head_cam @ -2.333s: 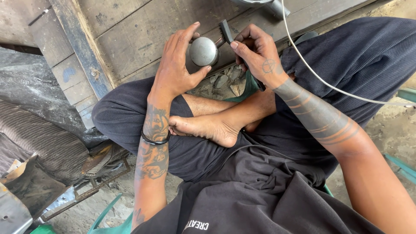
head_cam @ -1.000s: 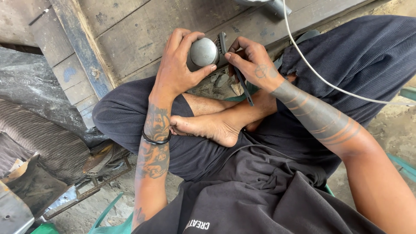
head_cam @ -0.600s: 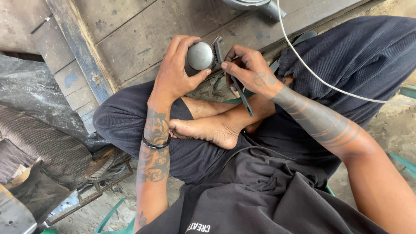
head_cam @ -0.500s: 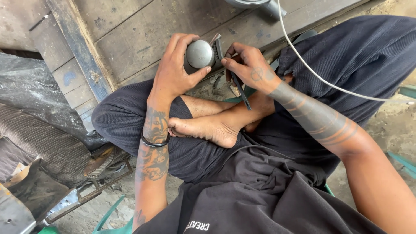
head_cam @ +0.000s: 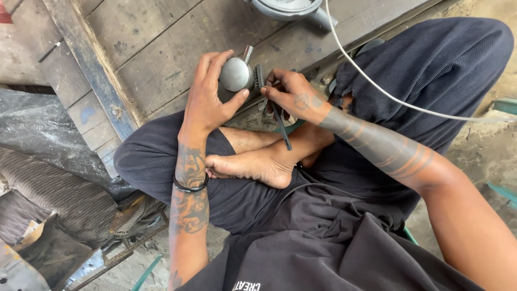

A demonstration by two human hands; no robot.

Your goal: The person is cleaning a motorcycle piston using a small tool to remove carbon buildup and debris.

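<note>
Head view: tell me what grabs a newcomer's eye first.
At top centre, the left hand grips a rounded grey metal part, while the right hand presses a thin dark tool against its edge. Below them lies a bare foot across crossed legs. A white cable arcs over the right knee.

Weathered grey wooden planks [head_cam: 156,48] form the surface ahead, crossed by a diagonal blue-stained beam [head_cam: 91,67]. Dark ribbed sheeting [head_cam: 59,194] and metal scrap [head_cam: 32,264] lie at lower left. Sandy ground [head_cam: 495,156] at right; diffuse daylight.
</note>
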